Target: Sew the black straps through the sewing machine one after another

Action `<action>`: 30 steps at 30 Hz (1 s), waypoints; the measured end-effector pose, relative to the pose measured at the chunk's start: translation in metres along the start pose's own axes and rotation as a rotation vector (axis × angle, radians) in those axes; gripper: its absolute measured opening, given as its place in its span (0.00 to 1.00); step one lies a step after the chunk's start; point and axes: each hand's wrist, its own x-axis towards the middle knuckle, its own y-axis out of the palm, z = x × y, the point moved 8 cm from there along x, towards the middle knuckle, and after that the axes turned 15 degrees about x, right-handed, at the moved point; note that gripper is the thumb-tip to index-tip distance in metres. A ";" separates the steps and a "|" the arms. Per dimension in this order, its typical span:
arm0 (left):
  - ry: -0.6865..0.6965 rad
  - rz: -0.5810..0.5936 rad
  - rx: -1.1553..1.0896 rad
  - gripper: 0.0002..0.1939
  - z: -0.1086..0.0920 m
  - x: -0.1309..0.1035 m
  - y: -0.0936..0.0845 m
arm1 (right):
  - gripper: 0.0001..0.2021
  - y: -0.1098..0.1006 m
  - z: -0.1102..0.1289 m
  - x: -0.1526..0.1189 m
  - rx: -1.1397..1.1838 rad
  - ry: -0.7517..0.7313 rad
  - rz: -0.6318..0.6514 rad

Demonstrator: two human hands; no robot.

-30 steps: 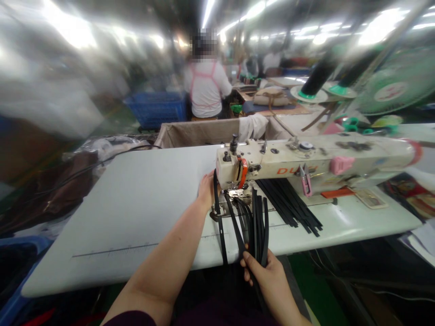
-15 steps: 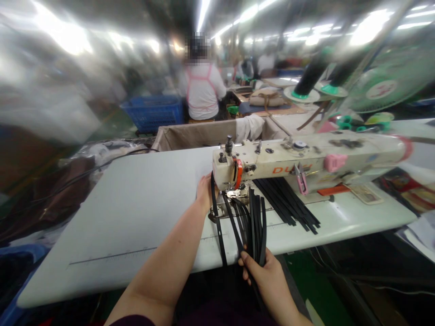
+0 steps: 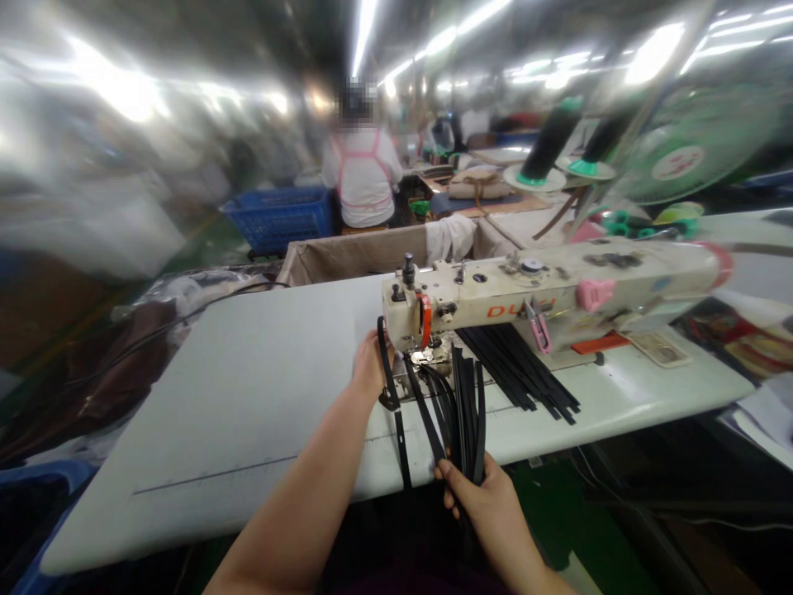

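head view: right fingers (image 3: 455,478) around black straps (image 3: 471,421); left fingers (image 3: 370,347), grip unclear, partly behind sewing machine (image 3: 467,291)

Strip lights glowing overhead; green floor (image 3: 561,512) showing below; blue crate (image 3: 278,216) standing behind a fabric-lined bin (image 3: 353,254); green fan (image 3: 700,153) standing at right; far background blurring.

Blue plastic crate (image 3: 278,216), seated person in white top (image 3: 367,178), green fan (image 3: 700,145), blurred ceiling lights (image 3: 455,37)
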 end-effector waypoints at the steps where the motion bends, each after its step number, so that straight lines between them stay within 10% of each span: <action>1: -0.006 -0.012 0.016 0.13 0.000 -0.006 -0.002 | 0.24 -0.001 0.000 0.000 0.001 0.001 -0.002; 12: 0.225 -0.014 0.182 0.14 -0.038 -0.082 -0.009 | 0.29 -0.003 -0.003 -0.003 0.135 0.083 0.038; 30: 0.228 -0.021 0.137 0.15 -0.035 -0.084 -0.005 | 0.31 -0.037 -0.028 -0.019 0.250 0.335 0.004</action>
